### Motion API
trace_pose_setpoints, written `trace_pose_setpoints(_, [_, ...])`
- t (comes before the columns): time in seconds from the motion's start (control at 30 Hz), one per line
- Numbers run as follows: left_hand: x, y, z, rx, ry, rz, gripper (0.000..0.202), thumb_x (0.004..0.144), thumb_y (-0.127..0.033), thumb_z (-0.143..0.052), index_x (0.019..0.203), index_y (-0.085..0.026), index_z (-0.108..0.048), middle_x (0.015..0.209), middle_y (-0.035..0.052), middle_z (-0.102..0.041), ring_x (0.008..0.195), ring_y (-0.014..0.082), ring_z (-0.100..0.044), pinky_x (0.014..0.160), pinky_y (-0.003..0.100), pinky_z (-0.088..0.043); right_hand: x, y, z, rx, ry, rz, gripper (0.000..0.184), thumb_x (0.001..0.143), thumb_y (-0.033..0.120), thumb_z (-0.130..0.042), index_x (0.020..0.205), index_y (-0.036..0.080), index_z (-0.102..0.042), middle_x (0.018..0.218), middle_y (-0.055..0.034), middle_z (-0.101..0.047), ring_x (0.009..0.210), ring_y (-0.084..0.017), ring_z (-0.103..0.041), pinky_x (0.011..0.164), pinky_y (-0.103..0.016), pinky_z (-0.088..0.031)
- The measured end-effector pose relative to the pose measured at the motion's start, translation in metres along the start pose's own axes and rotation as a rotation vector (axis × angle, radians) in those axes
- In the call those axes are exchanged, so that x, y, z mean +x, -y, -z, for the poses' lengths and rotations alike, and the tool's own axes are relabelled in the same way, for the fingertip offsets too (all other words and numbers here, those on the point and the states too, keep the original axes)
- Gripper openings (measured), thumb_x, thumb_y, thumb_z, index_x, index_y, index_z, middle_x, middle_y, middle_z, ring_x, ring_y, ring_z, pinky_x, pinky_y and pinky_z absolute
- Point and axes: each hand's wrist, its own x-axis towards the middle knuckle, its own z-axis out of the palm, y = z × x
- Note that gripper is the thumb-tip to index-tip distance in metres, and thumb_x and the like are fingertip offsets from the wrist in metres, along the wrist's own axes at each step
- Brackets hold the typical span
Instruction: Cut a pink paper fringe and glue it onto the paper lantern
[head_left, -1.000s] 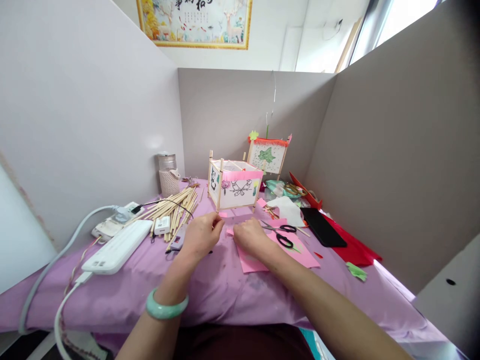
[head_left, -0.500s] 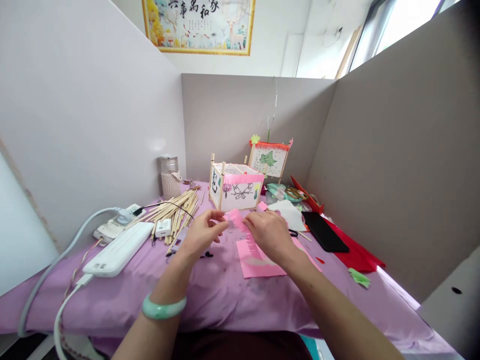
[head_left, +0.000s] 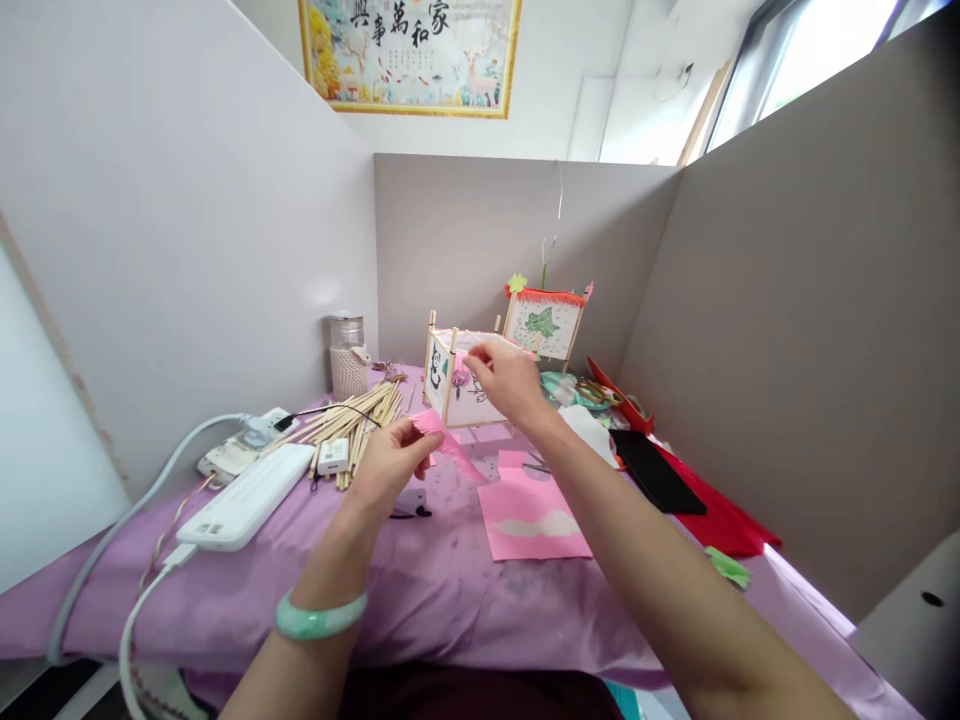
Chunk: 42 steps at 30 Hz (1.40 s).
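My left hand point(head_left: 386, 462) pinches one end of a fringed pink paper strip point(head_left: 452, 450), which hangs down to the right above the cloth. Further forward, my right hand point(head_left: 510, 378) has its fingertips pinched together at the front upper edge of a paper lantern point(head_left: 469, 405) with a wooden stick frame. Whether anything is between those fingertips, I cannot make out. The lantern's white panels carry drawings, and its right part is hidden behind my right hand. A pink paper sheet point(head_left: 525, 545) lies flat below my right forearm, with a greyish-white patch on it.
Left are wooden sticks point(head_left: 360, 415), a white power bank point(head_left: 244, 500) with a cable and a covered jar point(head_left: 349, 365). Behind stands a second lantern point(head_left: 544, 325) with red fringe. A black phone point(head_left: 660, 470) and red material point(head_left: 731, 520) lie right. Grey partitions point(head_left: 510, 220) surround the table.
My right hand has let go of the fringed strip and moved up and forward to the lantern's top edge. My left hand now holds the strip, slightly lower and nearer.
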Motion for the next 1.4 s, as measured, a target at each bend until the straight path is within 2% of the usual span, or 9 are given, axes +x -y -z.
trace_pose_setpoints(0.13, [0.003,0.003,0.01,-0.006,-0.055,0.01,0.024,0.069,-0.038,-0.069,0.068,-0.015,-0.06,0.048,-0.004,-0.051,0.043,0.0084,-0.045,0.042,0.02,-0.035,0.049,0.016,-0.023,-0.098,0.045,-0.156,0.05,0.084,0.058,-0.051,0.107,0.016,-0.064,0.095,-0.0097,-0.07,0.09,-0.023,-0.063,0.074,-0.029,-0.043])
trace_pose_setpoints(0.4, [0.0,-0.001,0.015,-0.041,-0.065,0.001,0.024,0.067,-0.036,-0.071,0.066,-0.016,-0.058,0.045,-0.004,-0.051,0.041,0.0089,-0.045,0.042,0.021,-0.036,0.064,-0.008,-0.011,-0.106,0.047,-0.139,0.027,0.083,0.034,-0.051,0.071,0.014,-0.066,0.075,-0.0064,-0.068,0.075,-0.017,-0.061,0.063,-0.024,-0.04])
trace_pose_setpoints(0.63, [-0.009,-0.018,0.012,-0.006,-0.052,-0.034,0.025,0.069,-0.037,-0.07,0.064,-0.016,-0.058,0.045,-0.003,-0.051,0.042,0.0085,-0.044,0.043,0.021,-0.034,0.015,-0.064,0.052,0.421,0.102,-0.031,0.029,0.081,0.035,-0.054,0.058,0.017,-0.052,0.051,0.0036,-0.053,0.05,-0.009,-0.048,0.053,-0.021,-0.037])
trace_pose_setpoints(0.8, [-0.011,-0.021,0.001,-0.053,-0.037,-0.048,0.024,0.07,-0.036,-0.07,0.066,-0.016,-0.059,0.046,-0.0035,-0.05,0.042,0.0076,-0.043,0.043,0.02,-0.034,-0.017,-0.09,0.071,0.527,0.138,-0.118,0.029,0.077,0.043,-0.062,0.063,0.018,-0.058,0.053,0.0043,-0.051,0.05,-0.008,-0.045,0.05,-0.021,-0.036])
trace_pose_setpoints(0.93, [-0.009,-0.024,-0.017,-0.165,-0.014,-0.036,0.023,0.068,-0.035,-0.07,0.066,-0.016,-0.057,0.047,-0.0044,-0.049,0.042,0.0071,-0.042,0.043,0.02,-0.033,-0.044,-0.096,0.063,0.533,-0.193,-0.237,0.036,0.075,0.051,-0.063,0.089,0.018,-0.066,0.059,0.0034,-0.054,0.052,-0.01,-0.047,0.05,-0.022,-0.038])
trace_pose_setpoints(1.03, [-0.004,-0.028,-0.031,-0.261,-0.031,-0.008,0.024,0.065,-0.035,-0.072,0.066,-0.016,-0.056,0.048,-0.0051,-0.048,0.043,0.0067,-0.042,0.043,0.02,-0.033,-0.078,-0.092,0.048,0.574,-0.401,-0.282,0.044,0.087,0.057,-0.044,0.087,0.017,-0.065,0.062,0.0014,-0.052,0.053,-0.011,-0.047,0.051,-0.023,-0.039])
trace_pose_setpoints(1.17, [0.006,-0.031,-0.04,-0.381,-0.033,0.025,0.025,0.063,-0.034,-0.073,0.069,-0.016,-0.056,0.049,-0.0052,-0.048,0.045,0.0071,-0.044,0.044,0.021,-0.033,-0.12,-0.082,0.025,0.748,-0.161,-0.253,0.046,0.089,0.057,-0.038,0.098,0.018,-0.062,0.086,-0.005,-0.062,0.065,-0.014,-0.056,0.051,-0.024,-0.041])
trace_pose_setpoints(1.27, [0.014,-0.031,-0.043,-0.44,-0.041,0.028,0.026,0.061,-0.033,-0.074,0.069,-0.016,-0.056,0.051,-0.005,-0.05,0.046,0.0071,-0.045,0.045,0.021,-0.034,-0.131,-0.072,0.012,0.813,0.037,-0.292,0.043,0.079,0.05,-0.059,0.109,0.019,-0.055,0.104,-0.0073,-0.063,0.073,-0.015,-0.059,0.056,-0.025,-0.046])
trace_pose_setpoints(1.4, [0.021,-0.028,-0.046,-0.479,-0.054,0.042,0.027,0.06,-0.031,-0.075,0.07,-0.016,-0.056,0.053,-0.006,-0.05,0.046,0.0062,-0.045,0.047,0.021,-0.034,-0.127,-0.057,0.0,0.871,0.06,-0.413,0.044,0.067,0.04,-0.074,0.099,0.019,-0.052,0.091,-0.0032,-0.064,0.065,-0.012,-0.058,0.058,-0.026,-0.048])
